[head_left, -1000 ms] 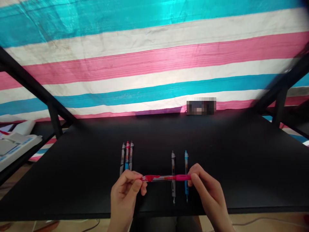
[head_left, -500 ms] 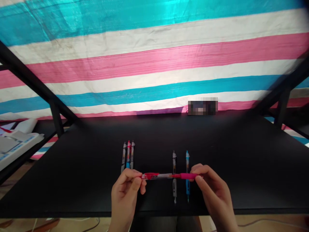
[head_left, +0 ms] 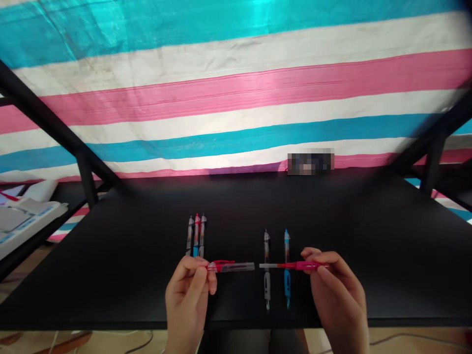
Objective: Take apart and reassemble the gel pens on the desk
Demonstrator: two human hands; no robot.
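Between finger and thumb, my left hand (head_left: 190, 290) pinches the clear pen barrel (head_left: 238, 267) by its red clip end. My right hand (head_left: 337, 290) is closed on the pink grip section (head_left: 307, 265) of the same pen, from which the refill (head_left: 271, 265) sticks out to the left. A small gap separates the two halves, roughly in line above the table. Under and beyond the right half lie a grey pen (head_left: 267, 285) and a blue pen (head_left: 287, 282). Three pens (head_left: 196, 236) lie side by side behind my left hand, their lower ends partly hidden.
The black table (head_left: 110, 275) has dark metal frame bars (head_left: 86, 177) at both sides. A striped sheet (head_left: 236, 98) hangs behind it. A blurred-out dark object (head_left: 310, 163) sits at the back edge, and a white power strip (head_left: 33, 219) at the far left.
The pen has come apart: my right hand has drawn the grip section and refill to the right, and my left hand has shifted slightly left with the barrel.
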